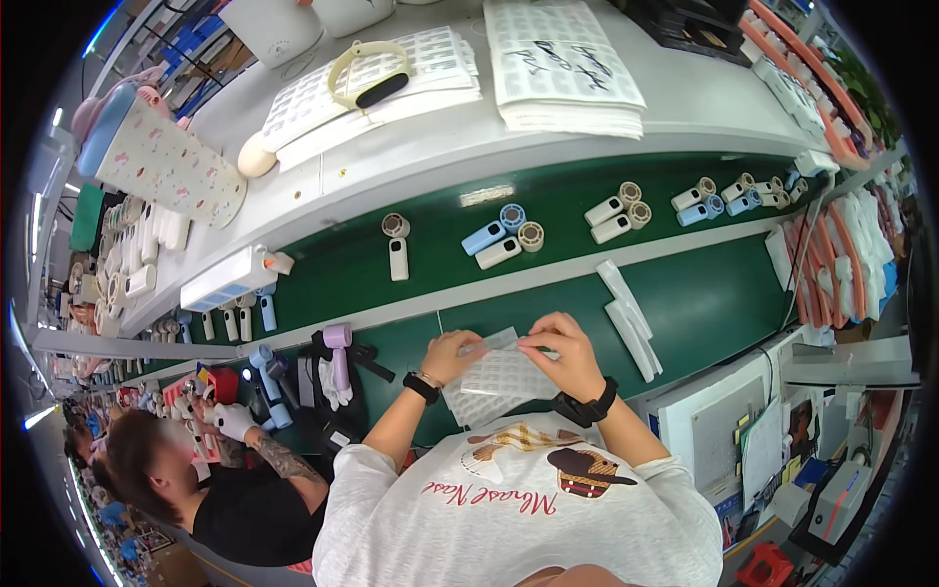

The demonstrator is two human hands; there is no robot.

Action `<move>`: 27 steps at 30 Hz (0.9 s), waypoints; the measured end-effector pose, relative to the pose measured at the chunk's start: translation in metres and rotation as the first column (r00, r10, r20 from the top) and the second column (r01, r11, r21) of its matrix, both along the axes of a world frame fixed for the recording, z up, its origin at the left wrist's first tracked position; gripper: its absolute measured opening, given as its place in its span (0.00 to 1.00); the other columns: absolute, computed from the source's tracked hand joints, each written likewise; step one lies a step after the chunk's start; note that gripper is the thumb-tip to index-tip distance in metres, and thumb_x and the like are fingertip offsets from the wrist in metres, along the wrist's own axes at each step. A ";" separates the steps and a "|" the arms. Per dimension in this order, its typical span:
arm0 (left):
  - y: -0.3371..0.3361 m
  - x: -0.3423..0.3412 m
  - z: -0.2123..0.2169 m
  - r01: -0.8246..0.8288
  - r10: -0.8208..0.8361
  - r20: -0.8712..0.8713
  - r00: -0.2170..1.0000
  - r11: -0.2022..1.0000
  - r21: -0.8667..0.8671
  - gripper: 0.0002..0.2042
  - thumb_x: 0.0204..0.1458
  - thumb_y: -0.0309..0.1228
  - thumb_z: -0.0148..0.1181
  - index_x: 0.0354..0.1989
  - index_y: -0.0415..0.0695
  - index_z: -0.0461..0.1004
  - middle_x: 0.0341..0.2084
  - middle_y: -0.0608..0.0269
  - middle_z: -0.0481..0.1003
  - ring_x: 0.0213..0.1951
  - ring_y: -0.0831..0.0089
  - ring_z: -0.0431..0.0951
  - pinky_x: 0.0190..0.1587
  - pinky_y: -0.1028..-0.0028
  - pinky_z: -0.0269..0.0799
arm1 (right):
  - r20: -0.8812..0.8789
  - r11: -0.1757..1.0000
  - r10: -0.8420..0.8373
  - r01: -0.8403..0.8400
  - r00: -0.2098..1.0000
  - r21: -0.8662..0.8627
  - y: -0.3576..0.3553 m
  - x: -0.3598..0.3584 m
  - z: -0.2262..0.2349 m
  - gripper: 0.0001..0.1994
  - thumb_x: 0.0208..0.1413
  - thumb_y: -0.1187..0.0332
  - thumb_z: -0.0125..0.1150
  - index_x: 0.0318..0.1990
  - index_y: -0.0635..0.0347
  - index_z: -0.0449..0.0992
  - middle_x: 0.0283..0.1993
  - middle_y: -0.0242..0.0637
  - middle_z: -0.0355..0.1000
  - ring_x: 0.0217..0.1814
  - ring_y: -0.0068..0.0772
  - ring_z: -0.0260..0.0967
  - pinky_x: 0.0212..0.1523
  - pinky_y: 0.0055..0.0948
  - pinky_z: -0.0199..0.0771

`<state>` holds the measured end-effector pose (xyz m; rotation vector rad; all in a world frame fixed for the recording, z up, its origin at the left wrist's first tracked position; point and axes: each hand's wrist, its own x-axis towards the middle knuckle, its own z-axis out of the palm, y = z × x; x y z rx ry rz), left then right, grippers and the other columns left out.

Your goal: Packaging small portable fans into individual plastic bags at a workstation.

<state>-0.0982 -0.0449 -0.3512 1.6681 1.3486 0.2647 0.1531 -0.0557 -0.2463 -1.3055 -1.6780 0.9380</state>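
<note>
In front of my chest a clear plastic film or bag is stretched between my hands; which of the two I cannot tell. My left hand grips its left side, fingers curled. My right hand pinches its right edge between thumb and forefinger. Just below lies a sheet of small printed labels on the green work surface, partly covered by the film. To the right of my right hand rest long folded white plastic strips.
Beyond a rail, a green conveyor belt carries white and blue handheld fans. Above it, a shelf holds stacked label sheets and a patterned tumbler. A purple fan lies left. A co-worker in black sits close on my left.
</note>
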 end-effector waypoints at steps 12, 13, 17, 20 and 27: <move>0.140 -0.037 -0.124 -0.534 0.749 -0.379 0.543 0.656 0.533 0.27 0.40 0.36 0.65 0.51 0.45 0.67 0.45 0.55 0.68 0.48 0.55 0.69 0.48 0.58 0.67 | -0.072 0.921 -0.122 0.086 0.990 -0.379 0.004 -0.006 -0.019 0.06 0.46 0.74 0.67 0.32 0.60 0.78 0.27 0.34 0.71 0.23 0.23 0.65 0.26 0.20 0.66; 0.147 -0.046 -0.131 -0.518 0.732 -0.424 0.534 0.679 0.521 0.27 0.40 0.34 0.64 0.52 0.44 0.67 0.43 0.55 0.69 0.46 0.55 0.70 0.47 0.59 0.68 | -0.091 0.916 -0.115 0.070 0.989 -0.396 0.002 -0.008 -0.018 0.06 0.46 0.73 0.67 0.33 0.60 0.78 0.28 0.33 0.72 0.23 0.22 0.66 0.26 0.20 0.66; 0.164 -0.051 -0.123 -0.727 0.731 0.071 0.679 0.683 -0.070 0.25 0.43 0.33 0.57 0.53 0.39 0.65 0.34 0.58 0.71 0.36 0.63 0.74 0.38 0.65 0.71 | -0.204 0.911 -0.154 0.059 0.967 -0.408 -0.006 -0.013 -0.024 0.06 0.47 0.73 0.67 0.33 0.62 0.78 0.27 0.32 0.73 0.24 0.19 0.66 0.27 0.18 0.67; 0.121 -0.010 -0.087 -0.431 0.785 0.491 0.378 0.618 -0.657 0.24 0.45 0.34 0.52 0.52 0.37 0.64 0.26 0.62 0.70 0.27 0.71 0.72 0.30 0.72 0.70 | -0.348 0.877 -0.234 0.042 0.908 -0.480 -0.011 -0.014 -0.028 0.06 0.48 0.72 0.67 0.33 0.63 0.78 0.27 0.31 0.74 0.25 0.18 0.67 0.27 0.17 0.67; 0.019 0.095 0.049 -0.137 0.658 0.690 0.301 0.746 -0.652 0.29 0.61 0.56 0.33 0.48 0.40 0.66 0.25 0.65 0.67 0.26 0.77 0.67 0.30 0.78 0.64 | -0.569 0.770 -0.366 -0.103 0.737 -0.629 -0.018 -0.016 -0.014 0.07 0.50 0.69 0.67 0.33 0.63 0.78 0.28 0.30 0.75 0.25 0.17 0.69 0.27 0.15 0.68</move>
